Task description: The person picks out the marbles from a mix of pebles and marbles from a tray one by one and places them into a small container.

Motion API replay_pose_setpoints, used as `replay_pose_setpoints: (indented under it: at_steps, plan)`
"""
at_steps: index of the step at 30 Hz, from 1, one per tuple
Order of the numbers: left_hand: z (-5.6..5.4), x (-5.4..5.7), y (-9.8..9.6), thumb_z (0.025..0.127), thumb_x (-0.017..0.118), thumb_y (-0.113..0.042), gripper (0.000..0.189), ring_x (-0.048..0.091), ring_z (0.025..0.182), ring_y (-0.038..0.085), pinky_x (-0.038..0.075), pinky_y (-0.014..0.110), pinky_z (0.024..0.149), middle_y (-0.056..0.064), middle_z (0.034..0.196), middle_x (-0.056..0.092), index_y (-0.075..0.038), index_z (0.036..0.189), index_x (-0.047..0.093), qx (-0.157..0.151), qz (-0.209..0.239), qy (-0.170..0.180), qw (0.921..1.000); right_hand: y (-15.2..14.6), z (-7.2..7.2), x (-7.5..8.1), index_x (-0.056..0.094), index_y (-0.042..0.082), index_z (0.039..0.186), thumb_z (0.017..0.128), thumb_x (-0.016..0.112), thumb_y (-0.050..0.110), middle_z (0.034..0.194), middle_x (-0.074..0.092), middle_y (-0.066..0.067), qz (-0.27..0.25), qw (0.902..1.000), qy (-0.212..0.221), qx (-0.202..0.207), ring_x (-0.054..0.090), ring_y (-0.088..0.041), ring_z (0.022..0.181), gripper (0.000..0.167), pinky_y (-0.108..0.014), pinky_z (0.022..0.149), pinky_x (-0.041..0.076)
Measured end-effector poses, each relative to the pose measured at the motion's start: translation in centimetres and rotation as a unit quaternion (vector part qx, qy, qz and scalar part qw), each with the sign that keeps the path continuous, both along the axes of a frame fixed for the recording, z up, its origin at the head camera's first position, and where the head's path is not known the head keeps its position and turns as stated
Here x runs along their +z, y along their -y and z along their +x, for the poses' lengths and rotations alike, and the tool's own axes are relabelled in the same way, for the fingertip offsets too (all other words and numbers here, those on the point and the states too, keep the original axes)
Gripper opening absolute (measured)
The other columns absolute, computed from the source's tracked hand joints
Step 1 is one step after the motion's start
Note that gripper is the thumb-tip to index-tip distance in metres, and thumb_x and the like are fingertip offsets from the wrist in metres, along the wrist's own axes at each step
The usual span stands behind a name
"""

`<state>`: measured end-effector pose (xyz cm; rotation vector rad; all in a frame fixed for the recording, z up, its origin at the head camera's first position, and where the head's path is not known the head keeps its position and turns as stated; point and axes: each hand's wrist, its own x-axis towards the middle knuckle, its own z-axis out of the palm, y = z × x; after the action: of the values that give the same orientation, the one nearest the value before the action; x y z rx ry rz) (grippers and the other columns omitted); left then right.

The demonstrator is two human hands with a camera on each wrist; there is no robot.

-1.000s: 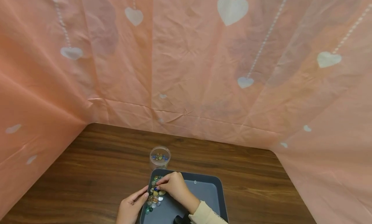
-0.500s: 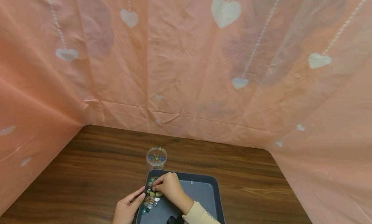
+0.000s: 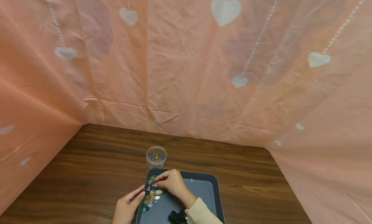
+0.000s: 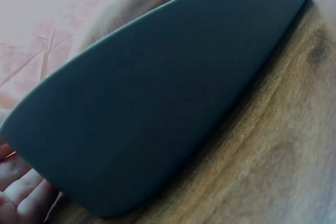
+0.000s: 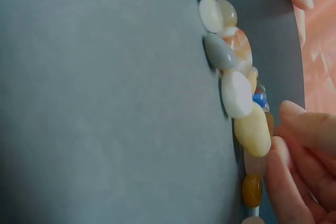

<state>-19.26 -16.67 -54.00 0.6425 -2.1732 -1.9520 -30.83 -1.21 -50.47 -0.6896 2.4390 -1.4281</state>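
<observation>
My left hand (image 3: 127, 205) grips the left side of a dark grey tray (image 3: 203, 195), thumb at the rim. In the left wrist view, the tray's outer wall (image 4: 157, 87) fills the middle, with curled fingers (image 4: 26, 190) at its lower left corner. Polished stones (image 3: 151, 198) lie in a row along the tray's left wall, green, white, grey, yellow and brown. Over their far end is my right hand (image 3: 175, 186), index finger and thumb apart, with nothing visible between them. A blue marble (image 5: 259, 99) sits among the stones, near the right fingertips (image 5: 291, 107).
Behind the tray stands a clear round jar (image 3: 156, 156) with blue and yellowish marbles. One small clear bead (image 3: 191, 180) lies near the tray's far wall. A black device (image 3: 177, 217) is at the right wrist. Pink curtains (image 3: 186, 72) enclose the wooden table (image 3: 101, 165).
The right hand has shifted slightly up and right, its finger and thumb parting, so the blue marble shows uncovered among the stones. The left hand stays at the tray. The head view drifted slightly.
</observation>
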Motion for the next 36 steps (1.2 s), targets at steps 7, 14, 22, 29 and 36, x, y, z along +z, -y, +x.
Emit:
replay_pose_setpoints:
  at_steps: [7,14,22,29,36]
  plan:
    - [-0.2,0.1,-0.2,0.089,0.075,-0.033,0.043,0.064,0.093,-0.003,0.053,0.016,0.076,0.013,0.123,0.07,-0.008,0.123,0.071,-0.005,0.001,-0.014,0.9999,0.1,-0.2,0.1,0.081,0.007,0.081,0.074,0.087,0.011,0.077,0.078,-0.006,0.02,0.9998,-0.005,0.006,0.057,0.001,0.062,0.009,-0.016,0.055,0.046]
    - [-0.1,0.3,-0.1,0.089,0.074,-0.034,0.043,0.065,0.092,0.0,0.054,0.018,0.074,0.013,0.123,0.07,-0.008,0.123,0.071,-0.003,-0.004,-0.007,1.0,0.8,-0.1,-0.2,0.081,0.007,0.083,0.076,0.085,0.012,0.08,0.078,-0.007,0.033,0.9986,-0.042,-0.004,0.057,0.003,0.063,0.01,-0.015,0.055,0.045]
    - [-0.2,0.3,-0.1,0.089,0.074,-0.032,0.042,0.069,0.091,0.006,0.056,0.02,0.071,0.014,0.123,0.07,-0.009,0.124,0.071,-0.002,0.01,0.004,0.9999,1.5,0.6,0.2,0.081,0.005,0.081,0.074,0.084,0.006,0.077,0.078,-0.006,0.052,0.9956,-0.077,-0.009,0.062,0.003,0.067,0.008,-0.014,0.058,0.049]
    - [-0.2,0.2,0.0,0.088,0.075,-0.035,0.044,0.069,0.091,0.008,0.056,0.02,0.071,0.014,0.123,0.07,-0.009,0.124,0.071,-0.001,0.002,0.008,1.0,1.5,0.9,0.5,0.08,0.004,0.077,0.073,0.083,0.002,0.073,0.077,-0.007,0.038,0.9974,-0.06,-0.016,0.061,0.002,0.063,0.005,-0.015,0.054,0.048]
    - [0.0,0.1,-0.1,0.087,0.076,-0.038,0.05,0.069,0.089,0.008,0.056,0.022,0.07,0.017,0.122,0.07,-0.006,0.124,0.07,0.009,0.018,0.017,0.9996,0.7,0.0,0.3,0.081,0.003,0.082,0.077,0.084,0.008,0.08,0.078,-0.01,-0.02,0.9988,0.02,-0.039,0.063,-0.001,0.067,0.008,-0.018,0.058,0.052]
